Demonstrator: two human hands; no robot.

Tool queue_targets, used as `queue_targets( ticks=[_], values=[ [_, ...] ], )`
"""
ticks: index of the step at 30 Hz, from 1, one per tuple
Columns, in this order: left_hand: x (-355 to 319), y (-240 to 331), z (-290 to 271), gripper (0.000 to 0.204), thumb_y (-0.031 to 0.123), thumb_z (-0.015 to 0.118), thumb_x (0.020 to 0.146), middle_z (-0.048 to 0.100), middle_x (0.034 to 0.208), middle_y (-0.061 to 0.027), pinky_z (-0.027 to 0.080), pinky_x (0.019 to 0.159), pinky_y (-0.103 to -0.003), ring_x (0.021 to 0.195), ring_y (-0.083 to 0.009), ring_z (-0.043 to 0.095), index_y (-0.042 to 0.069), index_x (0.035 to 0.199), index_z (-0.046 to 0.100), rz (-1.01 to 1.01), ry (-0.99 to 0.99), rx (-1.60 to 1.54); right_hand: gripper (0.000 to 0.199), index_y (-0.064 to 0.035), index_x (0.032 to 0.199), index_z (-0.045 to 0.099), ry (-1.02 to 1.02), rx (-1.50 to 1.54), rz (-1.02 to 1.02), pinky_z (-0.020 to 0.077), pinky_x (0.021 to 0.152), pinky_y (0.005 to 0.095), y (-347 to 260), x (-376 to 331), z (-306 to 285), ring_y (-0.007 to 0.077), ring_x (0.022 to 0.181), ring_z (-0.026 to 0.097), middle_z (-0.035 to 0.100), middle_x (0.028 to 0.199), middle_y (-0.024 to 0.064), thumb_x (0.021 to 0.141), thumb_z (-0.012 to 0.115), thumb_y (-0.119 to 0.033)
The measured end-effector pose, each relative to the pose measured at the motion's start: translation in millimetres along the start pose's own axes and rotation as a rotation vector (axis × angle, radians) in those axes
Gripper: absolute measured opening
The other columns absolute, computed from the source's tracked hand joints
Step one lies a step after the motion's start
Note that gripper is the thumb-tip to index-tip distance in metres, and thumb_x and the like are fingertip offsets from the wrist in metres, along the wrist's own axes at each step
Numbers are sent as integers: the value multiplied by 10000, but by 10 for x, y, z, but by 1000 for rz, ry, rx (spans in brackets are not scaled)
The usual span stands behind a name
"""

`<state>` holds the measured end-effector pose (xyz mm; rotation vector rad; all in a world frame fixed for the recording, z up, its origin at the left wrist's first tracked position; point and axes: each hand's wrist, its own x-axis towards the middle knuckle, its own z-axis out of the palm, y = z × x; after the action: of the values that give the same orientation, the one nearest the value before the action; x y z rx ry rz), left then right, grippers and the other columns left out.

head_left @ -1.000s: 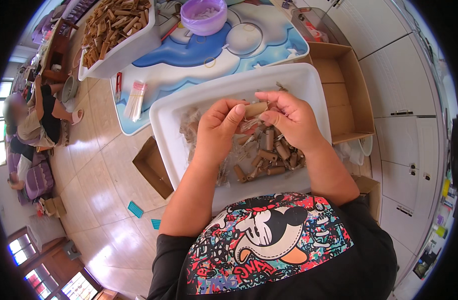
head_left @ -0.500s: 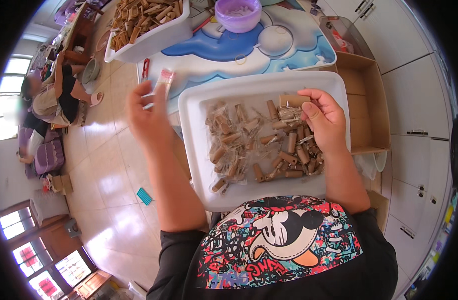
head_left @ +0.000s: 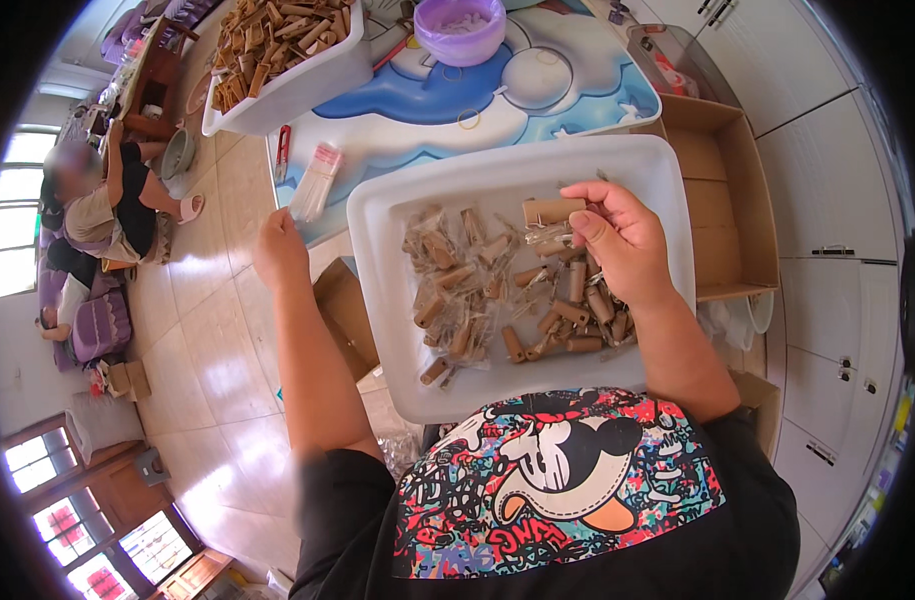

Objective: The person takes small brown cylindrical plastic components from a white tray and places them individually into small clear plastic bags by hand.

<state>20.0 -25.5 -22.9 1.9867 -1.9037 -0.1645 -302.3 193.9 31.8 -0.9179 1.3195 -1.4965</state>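
Since half a second ago my left hand (head_left: 280, 250) has travelled further out to the left of the frame and now sits past the left rim of the white tray (head_left: 377, 300), just below the bundle of clear sleeves (head_left: 315, 180) lying at the table's edge. Its fingers curl downward and away from the camera; I cannot tell whether they pinch anything or hang loose. A second ago both hands were together over the tray on one roll, so the pair has split: one hand out to the sleeves, the other staying put.

My right hand (head_left: 622, 245) keeps its place in the upper right of the tray, thumb and fingertips pressed on a brown paper roll (head_left: 553, 211) with a bit of crinkled clear film under it. That roll sits just above the loose heap of similar rolls (head_left: 507, 300) spread across the tray's middle.

I judge the held roll is waiting for a wrapper.

For room: the tray's left rim lies between my two hands. The painted blue-and-white table (head_left: 497, 100) stretches across the upper middle, carrying a purple bowl (head_left: 460, 28) and a second tray of rolls (head_left: 277, 50) at upper left, both well apart from my hands. An open cardboard box (head_left: 722, 190) stands just beside the tray's right rim. Lower left is tiled floor, and a seated person (head_left: 107, 210) is far left.
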Motion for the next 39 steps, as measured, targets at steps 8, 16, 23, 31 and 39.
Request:
queue_targets(
  ticks=[8, 16, 23, 31, 39],
  values=[
    [-82, 6, -129, 187, 245, 575, 808, 652, 818, -99, 468, 677, -369, 780, -285, 611, 98, 892, 655, 38, 67, -57, 220, -13, 1065, 554, -16, -52, -35, 410, 628, 180, 54, -5, 34, 44, 678, 460, 509, 774, -26, 858, 574, -85],
    [-168, 106, -454, 127, 148, 596, 797, 602, 643, -54, 454, 555, -288, 576, -144, 577, 21, 787, 604, 80, 112, 41, 227, -8, 1058, 557, 9, -79, -60, 406, 627, 183, 61, -13, 30, 47, 671, 467, 517, 766, -24, 854, 587, -102],
    [-1015, 1065, -633, 54, 24, 612, 801, 599, 681, -52, 447, 508, -214, 552, -87, 540, -20, 784, 585, -127, -365, -1005, 226, 6, 1050, 557, 160, -181, -305, 421, 663, 197, 66, -21, 58, 68, 711, 497, 560, 817, 3, 836, 600, -53],
    [-1374, 1282, -555, 72, 17, 634, 790, 609, 665, -74, 483, 518, -226, 547, -110, 568, -29, 784, 579, -35, -604, -1068, 262, -2, 1014, 565, 193, -419, -657, 452, 583, 253, 33, -22, 80, 150, 641, 569, 602, 804, 89, 762, 624, 38],
    [-1438, 1357, -515, 73, -10, 627, 788, 621, 708, -85, 496, 568, -222, 608, -111, 592, -29, 809, 560, 61, -606, -1143, 316, -18, 989, 575, 5, -598, -722, 444, 531, 292, -56, -20, 51, 222, 597, 555, 572, 739, 108, 692, 674, 24]
  ],
)
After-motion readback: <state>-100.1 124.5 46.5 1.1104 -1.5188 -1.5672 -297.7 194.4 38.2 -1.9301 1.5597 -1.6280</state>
